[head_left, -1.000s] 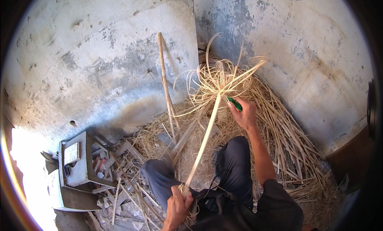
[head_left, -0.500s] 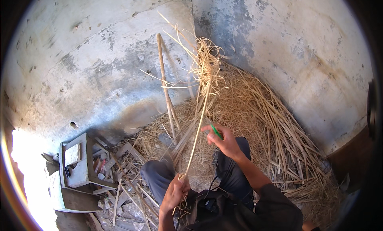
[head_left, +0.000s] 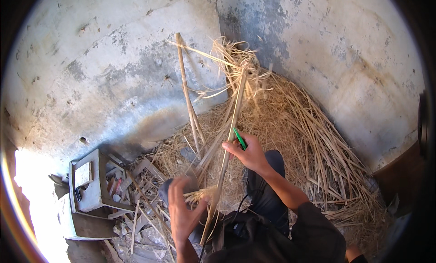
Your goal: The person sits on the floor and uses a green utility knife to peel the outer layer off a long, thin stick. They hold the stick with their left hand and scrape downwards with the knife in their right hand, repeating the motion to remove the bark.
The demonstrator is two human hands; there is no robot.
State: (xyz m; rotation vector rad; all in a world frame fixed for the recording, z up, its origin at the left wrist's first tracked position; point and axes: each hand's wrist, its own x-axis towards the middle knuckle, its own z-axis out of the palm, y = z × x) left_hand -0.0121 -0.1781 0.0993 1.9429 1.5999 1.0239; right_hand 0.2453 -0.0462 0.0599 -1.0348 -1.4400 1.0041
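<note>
A long pale split-cane or bamboo stick [head_left: 225,157] slants up from beside my lap toward the far corner. A tangle of curled shavings [head_left: 234,58] gathers round its far end. My right hand [head_left: 247,152] is closed around a slim green tool [head_left: 239,139] whose blade, if any, cannot be made out. Its thumb and fingers also rest against the stick at mid-length. Lower left, my left hand [head_left: 182,208] is apart from the stick, fingers spread and slightly blurred. A small tuft of shavings [head_left: 200,195] lies between it and the stick, near the thumb.
A heap of straw-like shavings and strips [head_left: 309,126] fills the corner and right side. Two poles [head_left: 185,85] lean at the left wall. A worn grey wooden stool or frame [head_left: 88,181] lies at lower left among scraps. Peeling walls [head_left: 113,72] meet behind.
My left hand has let go of the stick's near end and opened, moving up and left. My right hand has come down onto the stick. The stick's far end has shifted right.
</note>
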